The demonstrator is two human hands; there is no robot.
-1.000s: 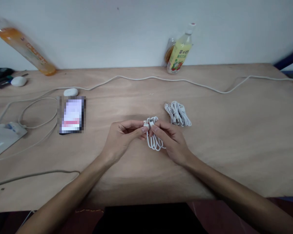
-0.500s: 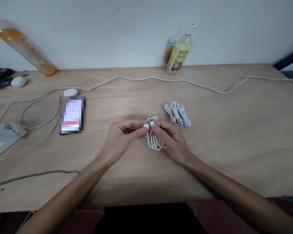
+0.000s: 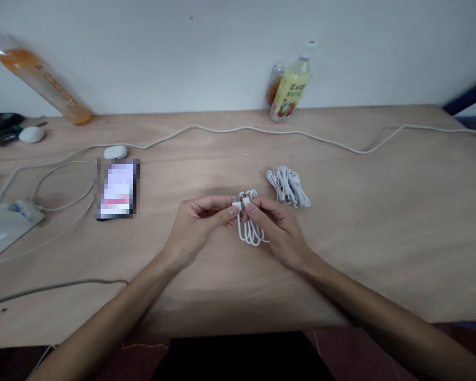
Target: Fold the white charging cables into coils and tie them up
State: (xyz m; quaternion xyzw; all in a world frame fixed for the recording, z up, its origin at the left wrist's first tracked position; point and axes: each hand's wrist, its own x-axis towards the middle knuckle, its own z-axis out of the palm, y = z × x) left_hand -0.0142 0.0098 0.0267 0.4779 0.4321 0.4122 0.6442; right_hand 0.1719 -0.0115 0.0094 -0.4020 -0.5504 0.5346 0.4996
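Observation:
A white USB cable (image 3: 250, 234), gathered in loops, is held between my two hands above the table. My left hand (image 3: 198, 225) pinches one plug of it, a white connector with a metal USB end, between thumb and fingertips. Close against it, my right hand (image 3: 280, 227) grips the other plug along with part of the loops. The two plugs sit side by side, nearly touching. Just beyond my right hand lies a pile of coiled white cables (image 3: 289, 188) on the table.
A phone (image 3: 119, 189) and a white earbud case (image 3: 115, 152) lie to the left. A long white cable (image 3: 246, 127) runs across the back. An orange drink bottle (image 3: 47, 84) and a yellow drink bottle (image 3: 290, 90) stand by the wall. A white power strip (image 3: 8, 227) is at far left.
Both hands keep their pinch on the cable plugs. The left hand's plug has shifted very slightly left; otherwise the view has only moved a little.

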